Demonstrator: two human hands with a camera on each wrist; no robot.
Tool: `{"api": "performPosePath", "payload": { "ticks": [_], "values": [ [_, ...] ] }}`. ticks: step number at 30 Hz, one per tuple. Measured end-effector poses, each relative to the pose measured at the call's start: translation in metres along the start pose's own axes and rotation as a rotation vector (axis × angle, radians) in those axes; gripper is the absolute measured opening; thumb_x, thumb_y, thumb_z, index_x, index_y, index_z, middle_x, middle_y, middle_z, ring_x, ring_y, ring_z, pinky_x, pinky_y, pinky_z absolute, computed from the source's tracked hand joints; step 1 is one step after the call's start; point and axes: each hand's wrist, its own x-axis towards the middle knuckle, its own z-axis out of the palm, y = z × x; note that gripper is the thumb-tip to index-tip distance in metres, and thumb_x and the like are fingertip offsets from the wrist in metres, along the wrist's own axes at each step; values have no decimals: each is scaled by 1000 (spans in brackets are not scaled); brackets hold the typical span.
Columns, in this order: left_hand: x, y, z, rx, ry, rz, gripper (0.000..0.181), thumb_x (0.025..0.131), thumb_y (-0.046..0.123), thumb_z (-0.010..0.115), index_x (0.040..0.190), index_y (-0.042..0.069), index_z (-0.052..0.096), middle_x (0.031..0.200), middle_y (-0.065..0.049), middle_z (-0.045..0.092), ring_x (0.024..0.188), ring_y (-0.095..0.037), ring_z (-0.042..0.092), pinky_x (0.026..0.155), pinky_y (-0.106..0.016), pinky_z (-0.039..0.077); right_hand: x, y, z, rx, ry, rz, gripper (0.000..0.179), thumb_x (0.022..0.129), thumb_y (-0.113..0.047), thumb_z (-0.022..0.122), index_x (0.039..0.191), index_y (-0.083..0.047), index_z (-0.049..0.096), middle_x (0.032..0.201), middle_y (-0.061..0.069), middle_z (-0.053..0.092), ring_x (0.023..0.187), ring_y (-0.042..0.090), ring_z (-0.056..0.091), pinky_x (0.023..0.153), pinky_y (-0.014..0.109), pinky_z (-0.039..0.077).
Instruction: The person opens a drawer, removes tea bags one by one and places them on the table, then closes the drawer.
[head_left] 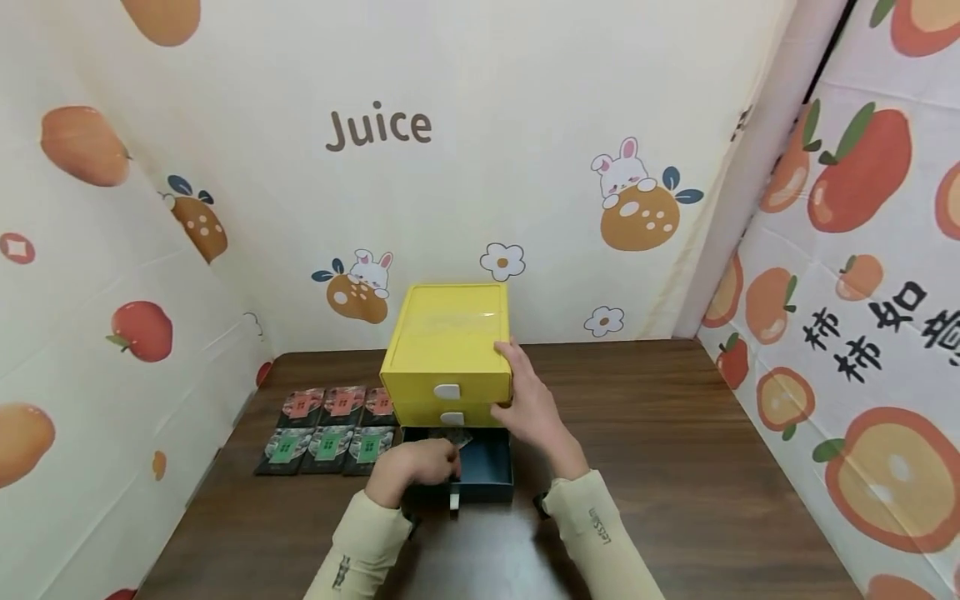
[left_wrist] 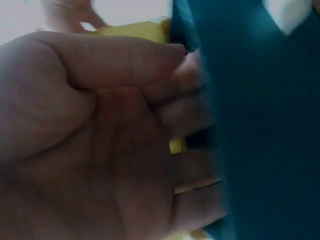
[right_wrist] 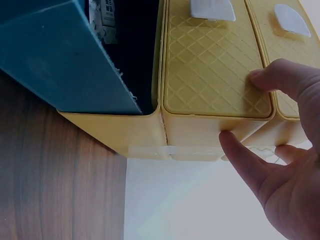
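Observation:
A yellow drawer box stands at the middle of the table, with its dark blue bottom drawer pulled out. Over the left part of this drawer is my left hand. In the left wrist view its thumb and fingers look relaxed, and the fingertips vanish behind the blue panel. I see nothing in that palm. Further back inside the drawer lies a grey-and-white printed packet. My right hand grips the box's right front corner, one digit on the front and others along the side.
Left of the box, black packets with red labels and green labels lie in two rows. White pull tabs mark the upper drawers. Printed cloth walls enclose the brown table at the back and sides.

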Motion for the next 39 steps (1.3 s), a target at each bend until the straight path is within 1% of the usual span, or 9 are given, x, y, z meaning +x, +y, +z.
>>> {"api": "performPosePath", "payload": {
  "ticks": [6, 11, 15, 18, 24, 29, 33, 36, 39],
  "values": [
    [15, -21, 8, 173, 9, -59, 33, 84, -13, 57, 97, 14, 70, 88, 0, 59, 68, -17, 44, 60, -32, 37, -2, -2, 5, 18, 13, -9, 106, 71, 1, 81, 149, -39, 21, 159, 4, 18, 101, 29, 54, 77, 48, 51],
    [25, -31, 15, 518, 148, 75, 26, 83, -4, 70, 95, 19, 69, 81, 3, 58, 66, -11, 45, 62, -30, 43, -2, -1, 1, 3, 4, 26, 106, 71, -1, 81, 148, -41, 20, 160, 3, 17, 103, 28, 54, 79, 49, 51],
    [29, -38, 17, 833, 335, 230, 23, 81, 5, 77, 90, 19, 61, 65, 4, 49, 58, -10, 45, 53, -28, 41, -1, -1, -3, 2, 20, 23, 105, 70, 0, 81, 148, -40, 21, 160, 3, 18, 103, 30, 55, 78, 50, 51],
    [27, -42, 16, 970, 425, 330, 23, 82, 10, 76, 92, 19, 57, 63, 3, 47, 55, -12, 47, 48, -27, 39, -1, -1, -5, 10, 32, 28, 105, 70, 1, 80, 148, -39, 22, 160, 3, 18, 103, 30, 54, 78, 50, 50],
    [21, -51, 8, 1060, 336, 366, 27, 82, 13, 77, 100, 23, 58, 75, 4, 60, 64, -13, 56, 49, -27, 43, 0, -1, 0, 35, -12, 44, 104, 72, 0, 78, 148, -42, 20, 160, 1, 14, 104, 29, 53, 81, 49, 51],
    [26, -59, 5, 1093, 258, 366, 33, 86, 12, 73, 115, 23, 62, 98, 5, 68, 84, -15, 63, 64, -30, 52, 1, -3, 1, 21, 14, 43, 104, 71, -1, 78, 148, -40, 21, 160, 0, 16, 102, 29, 53, 78, 49, 50],
    [32, -65, 9, 1067, 276, 413, 35, 94, 38, 63, 124, 19, 64, 118, 0, 64, 100, -17, 61, 78, -33, 52, 1, -3, 2, 0, 17, 55, 104, 70, -2, 78, 148, -40, 20, 160, 1, 17, 102, 28, 53, 77, 49, 49],
    [35, -68, 12, 1095, 300, 420, 52, 89, 54, 63, 127, 18, 64, 120, -4, 61, 105, -17, 57, 86, -33, 50, 1, -4, 4, 10, 3, 62, 104, 71, -3, 77, 148, -41, 19, 160, 0, 15, 103, 29, 53, 79, 50, 49],
    [41, -65, 13, 1145, 316, 406, 52, 86, 51, 69, 127, 19, 64, 120, -3, 59, 105, -16, 54, 90, -33, 47, 2, -3, 0, 19, -3, 62, 104, 72, -2, 77, 148, -42, 18, 161, 0, 14, 103, 29, 53, 80, 50, 50]
  ]
}}
